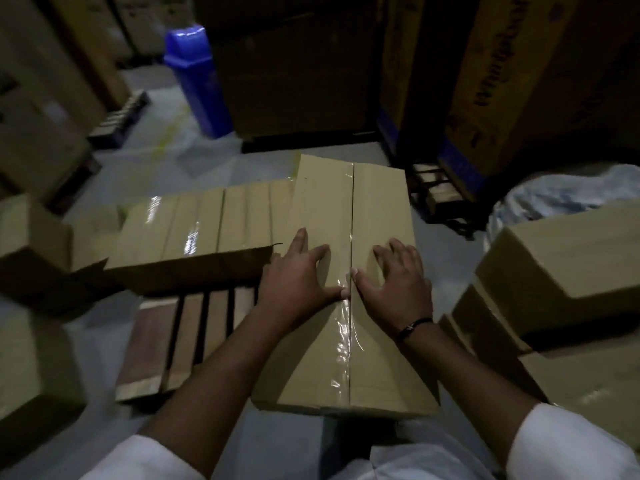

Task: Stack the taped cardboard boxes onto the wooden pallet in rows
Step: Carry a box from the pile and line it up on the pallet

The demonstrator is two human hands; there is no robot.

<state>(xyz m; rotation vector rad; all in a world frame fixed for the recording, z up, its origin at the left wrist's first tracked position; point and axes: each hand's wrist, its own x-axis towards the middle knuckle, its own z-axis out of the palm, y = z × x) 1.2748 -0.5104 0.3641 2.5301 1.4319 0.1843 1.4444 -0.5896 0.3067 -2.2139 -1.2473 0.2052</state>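
Hands flat: our left hand and right hand press, fingers spread, on the long tan taped cardboard box at the brown slatted wooden pallet's right side. Placing step; next we'd probably square it on the pallet.

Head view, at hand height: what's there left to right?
In order: loose box → taped row → left hand → right hand → box stack. The long box under both hands is left out.

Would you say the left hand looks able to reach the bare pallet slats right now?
Probably yes: the left hand rests flat on the taped box, and the pallet slats lie uncovered just beside it.
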